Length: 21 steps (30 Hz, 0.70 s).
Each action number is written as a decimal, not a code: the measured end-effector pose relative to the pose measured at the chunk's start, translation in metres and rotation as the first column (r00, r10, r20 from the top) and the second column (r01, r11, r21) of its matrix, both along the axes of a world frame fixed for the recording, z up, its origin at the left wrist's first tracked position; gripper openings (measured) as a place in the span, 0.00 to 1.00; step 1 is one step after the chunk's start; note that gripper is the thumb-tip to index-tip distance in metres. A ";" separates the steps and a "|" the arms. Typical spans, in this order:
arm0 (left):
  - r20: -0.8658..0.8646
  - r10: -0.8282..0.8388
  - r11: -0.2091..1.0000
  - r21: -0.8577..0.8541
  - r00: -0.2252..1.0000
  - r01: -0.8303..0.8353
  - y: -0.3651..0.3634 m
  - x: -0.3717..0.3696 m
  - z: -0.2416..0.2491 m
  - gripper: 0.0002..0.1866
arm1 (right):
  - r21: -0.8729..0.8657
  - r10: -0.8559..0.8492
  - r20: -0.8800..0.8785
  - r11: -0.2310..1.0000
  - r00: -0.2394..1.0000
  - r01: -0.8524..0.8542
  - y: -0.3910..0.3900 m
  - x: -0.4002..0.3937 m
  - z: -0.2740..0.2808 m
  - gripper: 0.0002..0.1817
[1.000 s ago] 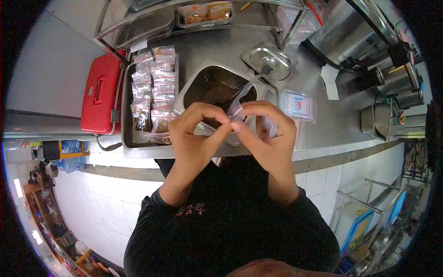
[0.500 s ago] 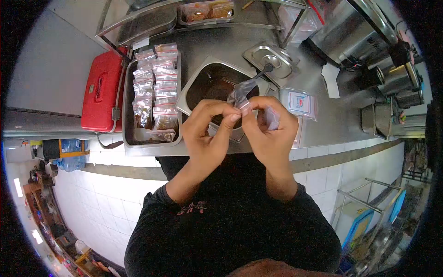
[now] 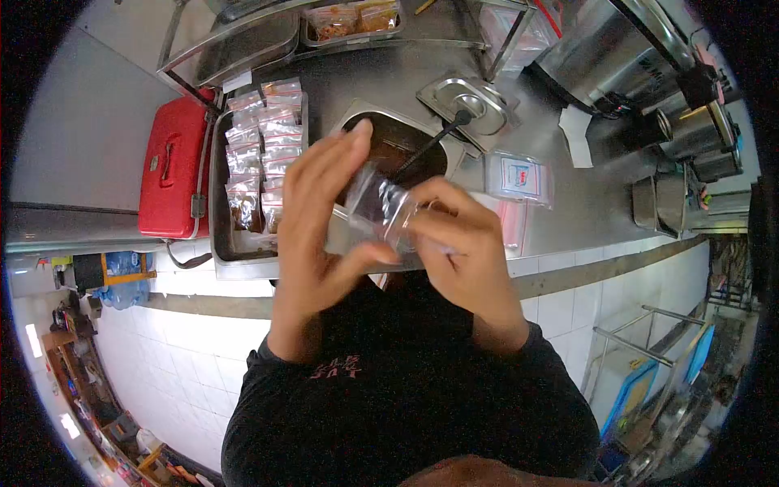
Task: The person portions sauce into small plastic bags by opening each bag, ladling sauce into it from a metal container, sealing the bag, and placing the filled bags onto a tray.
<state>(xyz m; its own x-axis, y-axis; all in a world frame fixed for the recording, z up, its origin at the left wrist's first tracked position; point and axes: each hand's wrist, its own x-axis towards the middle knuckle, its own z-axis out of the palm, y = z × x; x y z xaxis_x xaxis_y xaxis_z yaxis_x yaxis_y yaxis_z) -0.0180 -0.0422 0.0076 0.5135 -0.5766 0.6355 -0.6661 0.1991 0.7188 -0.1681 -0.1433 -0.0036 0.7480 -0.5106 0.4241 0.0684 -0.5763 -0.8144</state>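
A small clear plastic bag (image 3: 377,199) is pinched in my right hand (image 3: 462,243), its fingers curled round one side. Facing it is my left hand (image 3: 308,219), slightly blurred, with fingers stretched out and the thumb apart, around the bag's other side. Both hands are above the near side of a steel pan (image 3: 353,112) with dark contents. A utensil with a black handle (image 3: 438,140) slants out of that pan. To the right lies a pack of clear bags (image 3: 518,178) with a printed label.
Left of the pan, a deep steel tray (image 3: 217,231) holds rows of filled zip bags (image 3: 280,130). Beyond it stands a red case (image 3: 172,166). A steel lid (image 3: 487,109) rests behind the pan. Above, a shelf carries a small tray of filled bags (image 3: 377,18). Large steel pots (image 3: 596,57) stand at right.
My hands were pinched together on the bag's edge. My left hand has let go, moved left and spread its fingers, while the bag has swung lower and stays in my right hand.
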 end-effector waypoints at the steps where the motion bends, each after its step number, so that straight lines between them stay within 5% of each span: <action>1: -0.079 -0.028 1.000 -0.014 0.996 0.027 -0.002 0.004 0.002 0.14 | -0.001 -0.002 0.002 1.000 1.000 0.002 0.000 -0.003 0.004 0.08; 3: 0.176 -0.295 0.909 0.353 0.939 0.220 0.014 0.036 -0.009 0.09 | 0.008 0.199 -0.080 0.980 0.977 -0.199 0.003 -0.008 0.013 0.08; 4: 0.062 -0.309 0.900 0.342 0.949 0.270 0.018 0.040 -0.009 0.07 | 0.006 0.201 -0.086 0.980 0.976 -0.201 0.008 -0.008 0.015 0.08; 8: 0.112 -0.236 0.918 0.351 0.965 0.184 0.025 0.041 -0.015 0.07 | 0.032 0.207 -0.129 0.978 0.970 -0.205 0.006 -0.012 0.017 0.07; 11: 0.093 -0.171 0.938 0.319 0.981 0.134 0.025 0.026 -0.004 0.13 | -0.167 0.260 -0.098 0.947 0.961 -0.273 0.001 -0.011 0.006 0.08; 14: 0.230 -0.239 0.875 0.472 0.943 0.106 0.033 0.019 0.013 0.25 | -0.231 0.189 -0.268 0.939 0.945 -0.254 0.010 -0.010 0.005 0.09; 17: 0.400 -0.180 0.866 0.498 0.898 -0.048 0.041 0.025 0.005 0.24 | -0.274 0.167 -0.367 0.920 0.915 -0.278 0.014 -0.004 0.002 0.10; 19: 0.389 -0.173 0.877 0.480 0.905 -0.039 0.045 0.031 0.000 0.24 | -0.117 0.244 -0.183 0.956 0.952 -0.267 0.007 0.001 -0.003 0.10; 21: 0.236 -0.083 0.912 0.410 0.968 -0.022 0.050 0.040 -0.008 0.25 | -0.197 -0.058 0.071 0.978 0.996 0.071 -0.023 0.009 -0.016 0.12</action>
<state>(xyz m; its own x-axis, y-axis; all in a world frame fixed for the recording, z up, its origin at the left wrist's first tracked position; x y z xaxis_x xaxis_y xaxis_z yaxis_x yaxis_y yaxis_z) 0.0220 0.0077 0.0001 0.3514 -0.8238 0.4448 -0.8283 -0.0521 0.5579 -0.1588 -0.1663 -0.0196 0.6839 -0.4573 0.5685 0.0749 -0.7311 -0.6781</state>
